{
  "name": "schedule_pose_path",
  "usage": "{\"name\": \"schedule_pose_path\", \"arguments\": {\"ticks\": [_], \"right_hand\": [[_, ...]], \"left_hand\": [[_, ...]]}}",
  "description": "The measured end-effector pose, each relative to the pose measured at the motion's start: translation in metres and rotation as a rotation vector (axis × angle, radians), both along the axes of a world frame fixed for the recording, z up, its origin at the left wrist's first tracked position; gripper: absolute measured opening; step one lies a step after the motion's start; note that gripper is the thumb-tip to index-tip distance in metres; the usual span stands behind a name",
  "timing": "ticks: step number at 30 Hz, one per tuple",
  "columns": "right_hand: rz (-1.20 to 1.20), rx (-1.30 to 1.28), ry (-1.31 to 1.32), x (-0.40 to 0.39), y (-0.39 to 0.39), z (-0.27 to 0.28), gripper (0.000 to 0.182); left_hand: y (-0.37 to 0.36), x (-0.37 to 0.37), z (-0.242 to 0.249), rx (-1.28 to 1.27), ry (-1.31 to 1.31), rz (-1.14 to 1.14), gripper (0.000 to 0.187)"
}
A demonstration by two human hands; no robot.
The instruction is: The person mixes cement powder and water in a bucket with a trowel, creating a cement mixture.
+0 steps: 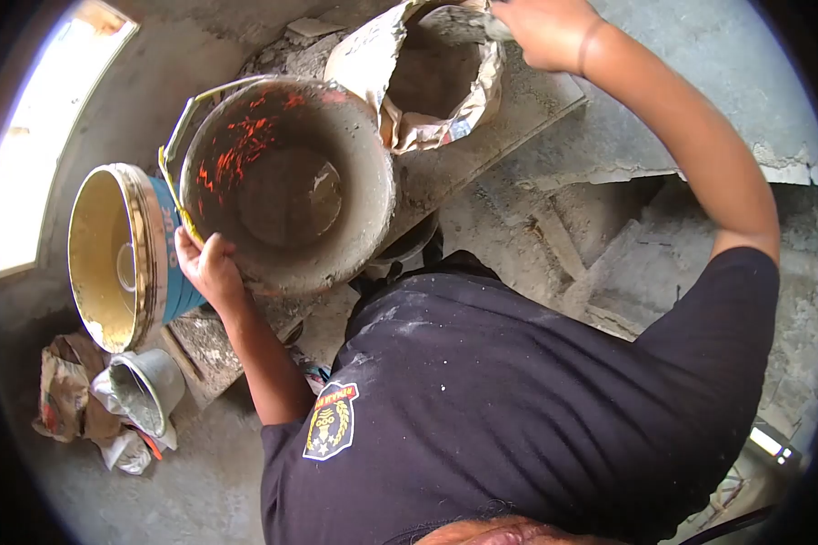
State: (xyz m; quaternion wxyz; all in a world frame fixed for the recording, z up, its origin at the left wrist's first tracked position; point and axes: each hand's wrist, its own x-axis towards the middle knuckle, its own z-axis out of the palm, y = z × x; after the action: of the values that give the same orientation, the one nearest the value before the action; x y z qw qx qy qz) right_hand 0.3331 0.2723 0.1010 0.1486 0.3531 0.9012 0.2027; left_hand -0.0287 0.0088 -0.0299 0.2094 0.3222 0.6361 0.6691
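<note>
Little of the lettering near me can be read for certain. On the chest of my black shirt [518,391] there is a shield-shaped badge [332,422] with a red band [338,394] across its top; the pale letters on it are turned over from this view, and the first word looks like "REMAJA", though I cannot make out the rest. Below the band the badge shows an emblem with a yellow wreath and white stars. The blue label [174,259] on the side of the pail [145,213] carries large white letters, turned sideways and too partly seen to read. The open paper sack [364,64] has coloured print along its torn edge, and the brown bag [65,386] has red print; I can read neither.
</note>
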Motion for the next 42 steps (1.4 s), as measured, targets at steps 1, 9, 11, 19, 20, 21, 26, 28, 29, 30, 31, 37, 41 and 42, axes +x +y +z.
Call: {"name": "schedule_pose_path", "arguments": {"ticks": [1,9,11,19,20,21,26,28,29,30,31,37,41,42], "right_hand": [[-0.032,0.034,-0.094,-0.009,0.013,-0.002,0.021],[0.261,-0.283,-0.106,0.012,0.104,-0.037,0.019],[0.322,-0.182,0.080,0.019,0.114,-0.056,0.020],[0.197,-0.271,0.137,0.010,0.112,-0.079,0.018],[0.180,-0.315,0.149,0.006,0.114,-0.085,0.018],[0.172,-0.268,0.145,0.003,0.110,-0.091,0.018],[0.163,-0.331,0.113,-0.004,0.104,-0.093,0.019],[0.103,-0.452,0.161,-0.004,0.096,-0.094,0.017],[0.046,-0.568,0.210,-0.007,0.090,-0.095,0.017],[0.019,-0.549,0.200,-0.009,0.078,-0.100,0.018],[0.049,-0.510,0.160,-0.009,0.069,-0.100,0.021],[0.052,-0.507,0.242,-0.011,0.079,-0.095,0.025],[0.064,-0.467,0.308,-0.020,0.073,-0.112,0.023],[0.069,-0.472,0.305,-0.022,0.071,-0.115,0.022]], "left_hand": [[0.000,0.002,0.001,-0.011,-0.003,0.030,0.020],[-0.007,-0.004,-0.004,-0.084,0.016,0.122,0.026],[-0.009,-0.003,-0.001,-0.122,0.031,0.133,0.028],[-0.031,-0.019,-0.015,-0.201,0.035,0.168,0.035],[-0.033,-0.020,-0.015,-0.242,0.089,0.188,0.037],[-0.033,-0.020,-0.015,-0.282,0.145,0.207,0.039],[-0.031,-0.013,-0.010,-0.245,0.112,0.210,0.039],[-0.030,-0.011,-0.010,-0.237,0.083,0.199,0.038],[-0.031,-0.014,-0.011,-0.237,0.087,0.191,0.036],[-0.032,-0.015,-0.011,-0.236,0.092,0.186,0.035],[-0.032,-0.015,-0.010,-0.235,0.097,0.189,0.035],[-0.027,0.002,-0.006,-0.248,0.175,0.245,0.030],[-0.030,0.002,-0.010,-0.200,0.092,0.253,0.029],[-0.030,0.000,-0.011,-0.178,0.065,0.234,0.030]]}}
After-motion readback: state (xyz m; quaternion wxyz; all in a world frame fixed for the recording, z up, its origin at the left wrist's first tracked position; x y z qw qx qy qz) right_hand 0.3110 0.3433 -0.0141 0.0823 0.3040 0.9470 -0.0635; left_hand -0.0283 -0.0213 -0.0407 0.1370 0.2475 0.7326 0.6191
